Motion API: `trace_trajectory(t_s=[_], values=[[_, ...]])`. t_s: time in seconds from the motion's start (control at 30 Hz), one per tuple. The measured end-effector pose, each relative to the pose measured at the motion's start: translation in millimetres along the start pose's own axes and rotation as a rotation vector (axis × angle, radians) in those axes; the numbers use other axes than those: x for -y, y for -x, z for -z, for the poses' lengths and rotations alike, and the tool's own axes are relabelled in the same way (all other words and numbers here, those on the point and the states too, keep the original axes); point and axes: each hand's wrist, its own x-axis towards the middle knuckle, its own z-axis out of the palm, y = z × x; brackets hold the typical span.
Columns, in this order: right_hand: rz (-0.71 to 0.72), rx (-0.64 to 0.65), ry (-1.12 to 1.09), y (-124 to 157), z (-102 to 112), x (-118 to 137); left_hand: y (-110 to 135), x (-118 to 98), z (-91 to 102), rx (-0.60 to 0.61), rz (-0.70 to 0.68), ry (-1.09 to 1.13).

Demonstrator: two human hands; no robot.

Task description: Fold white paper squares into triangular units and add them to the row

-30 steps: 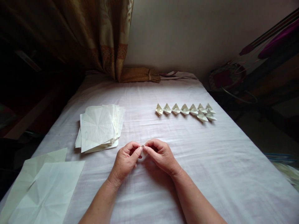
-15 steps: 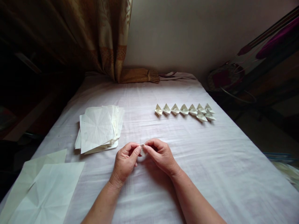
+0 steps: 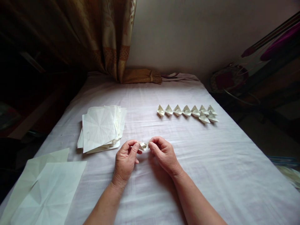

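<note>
A small folded piece of white paper (image 3: 143, 146) is stretched between my two hands just above the white cloth. My left hand (image 3: 125, 162) pinches its left end with thumb and fingers. My right hand (image 3: 164, 154) pinches its right end the same way. Most of the paper is hidden behind my fingertips. A stack of creased white sheets (image 3: 102, 128) lies to the left of my hands. A row of several small folded paper boats (image 3: 187, 112) stands farther back on the right.
Two large creased sheets (image 3: 44, 190) lie at the near left corner of the cloth-covered bed (image 3: 211, 162). A brown patterned curtain (image 3: 112, 40) hangs at the back, its tassel on the cloth. Dark furniture and a round red object (image 3: 228, 82) stand off the right edge.
My hands have drawn slightly apart, so the folded paper between them shows wider than before. The view shifted a little; the stack and boats did not move.
</note>
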Motion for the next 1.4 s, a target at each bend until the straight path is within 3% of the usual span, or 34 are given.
trace_trajectory(t_s=[0.53,0.73,0.97,1.23,1.4], values=[[0.026,-0.219,0.042,7,-12,-6,2,3,-8.5,-0.103,0.054,0.116],[0.175,-0.162,-0.008,4,-7,-10,1,-3,1.9,0.098,0.081,0.142],[0.37,-0.035,0.094,1,6,-7,-5,-17,13.2,0.278,0.294,0.023],[0.284,0.098,0.103,5,4,-9,-5,-16,12.0,0.303,0.34,-0.035],[0.203,0.079,0.08,7,2,-7,-4,-11,7.3,0.242,0.291,-0.056]])
